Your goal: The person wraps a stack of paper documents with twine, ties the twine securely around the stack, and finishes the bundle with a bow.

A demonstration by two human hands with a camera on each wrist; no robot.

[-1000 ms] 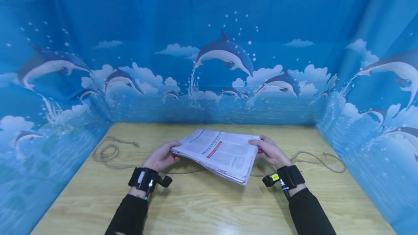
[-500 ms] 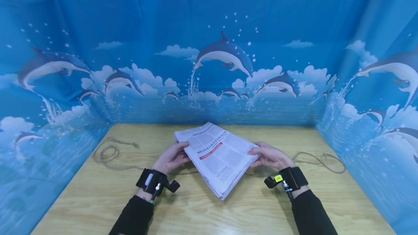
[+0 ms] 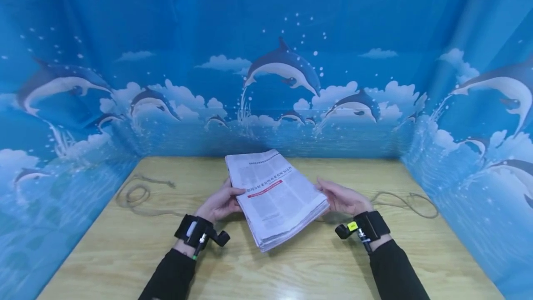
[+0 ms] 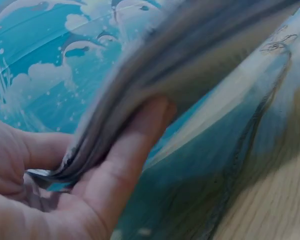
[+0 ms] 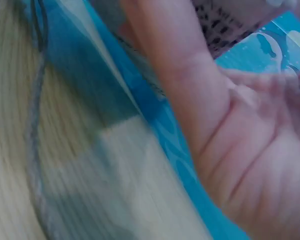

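A stack of folded newspapers (image 3: 276, 198), with a red headline bar on its top sheet, is held tilted above the wooden table. My left hand (image 3: 220, 203) grips its left edge, thumb on top and fingers underneath. In the left wrist view the layered edge of the newspapers (image 4: 190, 55) sits between that thumb and fingers. At the stack's right edge is my right hand (image 3: 343, 197), its thumb lifted off the paper and its fingers partly hidden by the stack. The right wrist view shows an extended digit and open palm beside the printed paper (image 5: 225, 25).
A thin rope lies across the wooden table (image 3: 333, 267), its left end coiled (image 3: 137, 193) and its right end looped (image 3: 410, 205). The newspapers hide its middle. Blue dolphin-print curtains (image 3: 266, 96) enclose the back and both sides.
The newspaper stack has turned, its near corner swinging from right to left. The left hand has shifted right and kept its grip. The right thumb has come off the top sheet.
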